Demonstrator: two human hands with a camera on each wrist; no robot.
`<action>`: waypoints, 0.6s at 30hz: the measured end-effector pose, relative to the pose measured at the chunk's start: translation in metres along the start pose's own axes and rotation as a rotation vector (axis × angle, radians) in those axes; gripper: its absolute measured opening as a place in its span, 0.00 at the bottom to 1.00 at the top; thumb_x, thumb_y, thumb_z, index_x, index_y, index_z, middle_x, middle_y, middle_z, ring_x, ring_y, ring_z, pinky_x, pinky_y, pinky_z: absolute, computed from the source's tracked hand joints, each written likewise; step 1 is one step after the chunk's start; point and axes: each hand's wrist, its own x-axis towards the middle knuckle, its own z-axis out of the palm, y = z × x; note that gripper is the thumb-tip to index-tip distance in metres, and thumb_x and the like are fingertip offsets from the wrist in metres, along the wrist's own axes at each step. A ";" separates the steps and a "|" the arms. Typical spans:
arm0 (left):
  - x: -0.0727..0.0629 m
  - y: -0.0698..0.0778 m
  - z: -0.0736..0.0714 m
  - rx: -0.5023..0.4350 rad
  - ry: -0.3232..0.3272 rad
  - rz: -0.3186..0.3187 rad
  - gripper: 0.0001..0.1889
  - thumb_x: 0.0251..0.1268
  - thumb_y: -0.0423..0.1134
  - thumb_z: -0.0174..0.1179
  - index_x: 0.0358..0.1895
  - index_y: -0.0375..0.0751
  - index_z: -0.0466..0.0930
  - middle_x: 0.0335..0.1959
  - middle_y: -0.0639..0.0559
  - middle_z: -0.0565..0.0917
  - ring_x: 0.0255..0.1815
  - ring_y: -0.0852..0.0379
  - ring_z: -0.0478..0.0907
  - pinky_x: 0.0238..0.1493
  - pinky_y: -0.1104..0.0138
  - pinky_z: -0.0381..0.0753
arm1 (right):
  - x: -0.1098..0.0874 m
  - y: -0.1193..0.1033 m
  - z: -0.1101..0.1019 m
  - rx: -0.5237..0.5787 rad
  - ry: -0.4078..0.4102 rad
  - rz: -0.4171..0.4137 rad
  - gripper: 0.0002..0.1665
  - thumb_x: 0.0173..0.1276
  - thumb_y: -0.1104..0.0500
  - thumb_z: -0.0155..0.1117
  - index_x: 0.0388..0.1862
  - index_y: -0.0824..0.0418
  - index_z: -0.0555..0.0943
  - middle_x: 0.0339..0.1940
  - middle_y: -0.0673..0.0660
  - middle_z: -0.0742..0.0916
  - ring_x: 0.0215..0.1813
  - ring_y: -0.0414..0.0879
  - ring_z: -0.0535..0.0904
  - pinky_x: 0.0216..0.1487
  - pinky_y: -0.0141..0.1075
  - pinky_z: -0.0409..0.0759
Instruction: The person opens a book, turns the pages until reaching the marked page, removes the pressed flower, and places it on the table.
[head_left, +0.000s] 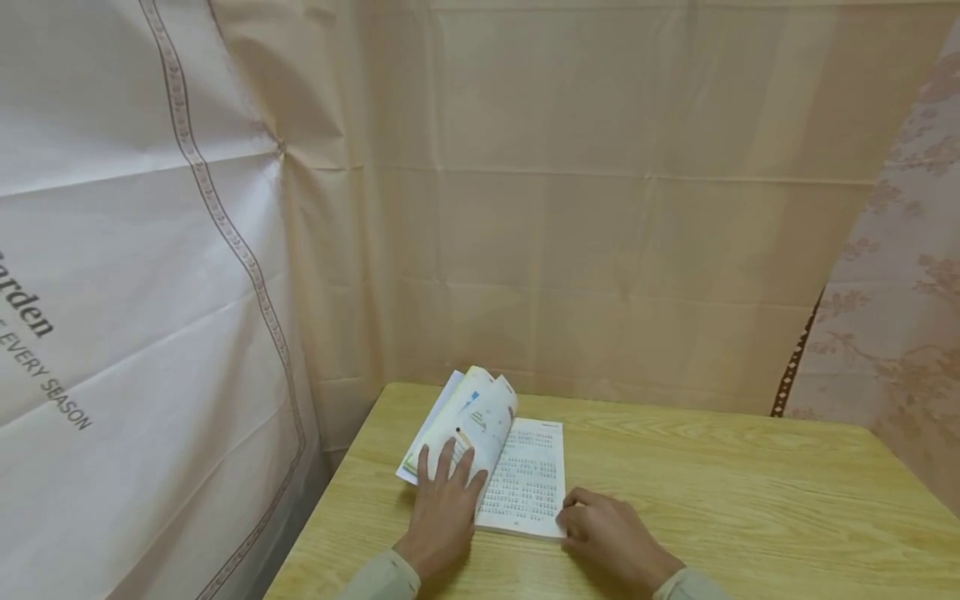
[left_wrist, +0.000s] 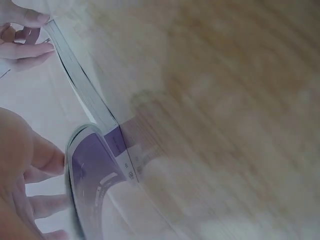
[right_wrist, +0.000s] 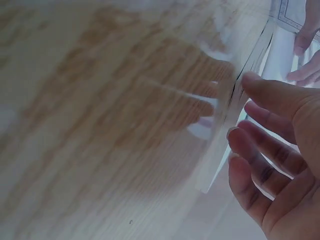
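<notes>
An open book [head_left: 522, 479] lies on the wooden table, its right page covered in small printed rows. Its left pages bulge up in a curve, with coloured drawings on them. Across these raised pages my left hand [head_left: 444, 508] rests with fingers spread. My right hand [head_left: 611, 533] is at the book's lower right corner, fingers curled, thumb against the page edges. In the right wrist view, the thumb of the right hand [right_wrist: 285, 145] touches the book's edge. The left wrist view shows a bent purple cover [left_wrist: 97, 165] beside the left hand [left_wrist: 25, 175].
The wooden table [head_left: 712, 492] extends to the right of the book. Behind it hangs a beige sheet [head_left: 562, 208], with a white printed sheet [head_left: 150, 333] on the left and a flowered sheet [head_left: 892, 333] on the right. The table top reflects light in the wrist views.
</notes>
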 end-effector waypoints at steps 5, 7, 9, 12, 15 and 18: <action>-0.002 -0.002 0.001 -0.036 0.002 -0.015 0.22 0.60 0.39 0.66 0.59 0.48 0.84 0.65 0.40 0.78 0.71 0.36 0.68 0.71 0.41 0.62 | -0.001 0.000 0.000 -0.024 0.035 -0.063 0.05 0.67 0.55 0.74 0.41 0.52 0.91 0.45 0.45 0.85 0.41 0.36 0.81 0.38 0.36 0.83; -0.002 -0.003 0.000 -0.058 -0.018 -0.015 0.21 0.62 0.39 0.64 0.60 0.45 0.83 0.68 0.39 0.76 0.71 0.37 0.69 0.71 0.45 0.66 | 0.000 0.000 0.000 -0.028 0.038 -0.076 0.06 0.67 0.56 0.74 0.42 0.53 0.92 0.44 0.44 0.86 0.41 0.37 0.82 0.40 0.37 0.84; -0.003 -0.004 -0.001 -0.076 -0.042 -0.015 0.21 0.65 0.40 0.63 0.61 0.43 0.83 0.71 0.40 0.74 0.72 0.38 0.69 0.71 0.47 0.68 | 0.001 0.000 0.000 -0.035 0.040 -0.090 0.06 0.67 0.56 0.73 0.41 0.53 0.92 0.42 0.43 0.86 0.42 0.37 0.83 0.41 0.37 0.84; -0.002 -0.004 -0.003 -0.083 -0.069 -0.014 0.21 0.67 0.40 0.60 0.62 0.41 0.82 0.69 0.41 0.76 0.71 0.40 0.70 0.70 0.48 0.69 | 0.002 -0.001 0.001 -0.053 0.060 -0.106 0.05 0.67 0.57 0.74 0.40 0.53 0.93 0.40 0.41 0.87 0.41 0.36 0.83 0.41 0.36 0.84; -0.002 -0.003 -0.003 -0.071 -0.080 -0.014 0.20 0.67 0.41 0.60 0.62 0.43 0.82 0.65 0.40 0.79 0.68 0.39 0.73 0.67 0.48 0.72 | 0.003 -0.002 0.002 -0.047 0.104 -0.127 0.04 0.65 0.60 0.74 0.37 0.52 0.93 0.38 0.41 0.87 0.39 0.34 0.82 0.39 0.34 0.84; -0.002 -0.002 -0.003 -0.073 -0.091 -0.021 0.19 0.68 0.41 0.61 0.61 0.43 0.83 0.62 0.39 0.80 0.65 0.39 0.75 0.62 0.48 0.77 | 0.002 -0.002 0.004 -0.042 0.152 -0.159 0.07 0.62 0.63 0.75 0.34 0.51 0.93 0.36 0.41 0.88 0.39 0.34 0.82 0.37 0.32 0.83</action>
